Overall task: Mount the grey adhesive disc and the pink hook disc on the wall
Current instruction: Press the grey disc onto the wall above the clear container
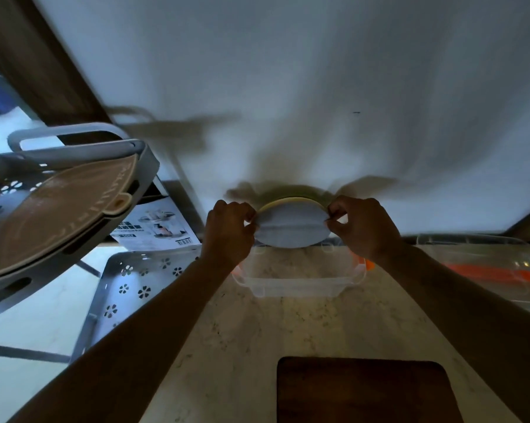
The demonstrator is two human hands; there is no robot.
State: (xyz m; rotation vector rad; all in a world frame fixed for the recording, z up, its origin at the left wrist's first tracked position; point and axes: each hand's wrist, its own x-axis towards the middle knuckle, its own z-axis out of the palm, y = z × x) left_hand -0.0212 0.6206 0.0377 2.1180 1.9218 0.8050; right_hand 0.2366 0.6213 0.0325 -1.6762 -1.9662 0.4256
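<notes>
A round grey adhesive disc (291, 228) with a seam across its middle is held flat-face toward me, just in front of the white wall (288, 87). A yellowish rim (288, 201) shows along its top edge. My left hand (228, 228) pinches the disc's left edge and my right hand (363, 227) pinches its right edge. Whether the disc touches the wall I cannot tell. No pink hook disc is clearly visible.
A clear plastic box (297, 282) sits on the marble counter (288, 331) below the disc. A dark wooden board (364, 389) lies nearer me. At left are a grey perforated tray (129, 288), a grey rack with a beige panel (59, 209) and a printed carton (163, 224). An orange tool (495, 273) lies at right.
</notes>
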